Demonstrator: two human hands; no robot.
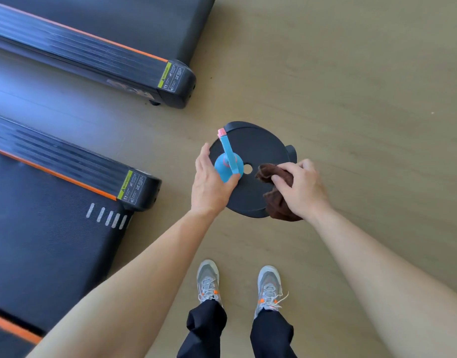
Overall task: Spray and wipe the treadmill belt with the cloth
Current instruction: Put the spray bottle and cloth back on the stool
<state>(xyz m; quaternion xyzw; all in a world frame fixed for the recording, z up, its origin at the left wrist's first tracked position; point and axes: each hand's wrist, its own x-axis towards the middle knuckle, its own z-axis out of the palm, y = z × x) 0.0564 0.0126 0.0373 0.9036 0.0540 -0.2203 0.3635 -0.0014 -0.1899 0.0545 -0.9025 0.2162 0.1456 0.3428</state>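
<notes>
A blue spray bottle (228,165) with a pink nozzle stands upright on a black round plate (261,148) on the floor. My left hand (209,182) wraps round the bottle's body, thumb on its near side and fingers along its left side. My right hand (299,187) grips a crumpled brown cloth (274,200) that lies on the plate's right part. The treadmill belt (41,241) is dark and lies at the lower left, with orange-trimmed side rails (67,161).
A second treadmill (106,55) lies parallel at the upper left. Light wooden floor (351,86) spreads to the right and ahead. My two feet in grey sneakers (209,280) stand just behind the plate.
</notes>
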